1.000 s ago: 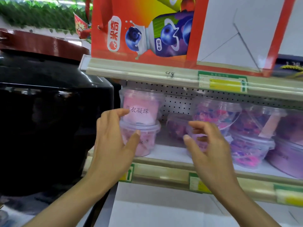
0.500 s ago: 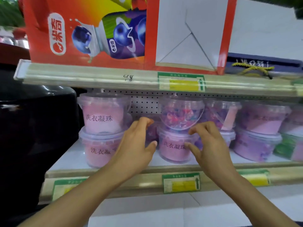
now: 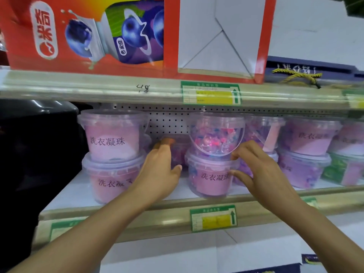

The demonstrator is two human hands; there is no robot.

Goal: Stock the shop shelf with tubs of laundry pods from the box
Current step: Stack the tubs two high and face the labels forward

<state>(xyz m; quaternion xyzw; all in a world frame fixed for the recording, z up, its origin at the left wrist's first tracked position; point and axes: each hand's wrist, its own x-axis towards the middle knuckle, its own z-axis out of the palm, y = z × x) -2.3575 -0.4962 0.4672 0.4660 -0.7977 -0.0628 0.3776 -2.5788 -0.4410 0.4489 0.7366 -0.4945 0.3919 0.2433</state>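
Clear tubs of pink and purple laundry pods stand in stacks of two on the shop shelf (image 3: 74, 194). The left stack (image 3: 112, 138) shows pink labels. My hands flank the middle stack: an upper tub (image 3: 216, 134) of mixed pods on a pink-labelled lower tub (image 3: 208, 182). My left hand (image 3: 159, 170) reaches into the gap left of it, fingertips at a tub (image 3: 178, 152) further back. My right hand (image 3: 262, 170) touches the lower tub's right side with spread fingers. No box of tubs is in view.
More tubs (image 3: 309, 140) fill the shelf to the right, one with a green label (image 3: 338, 170). A red blueberry-drink carton (image 3: 98, 36) and a dark blue box (image 3: 307, 67) sit on the shelf above. A large black object (image 3: 35, 144) stands left. White cartons (image 3: 177, 253) lie below.
My view swung right along the shelf. Both hands left the left stack and moved to the middle stack; the left hand has since reached deeper into the gap.
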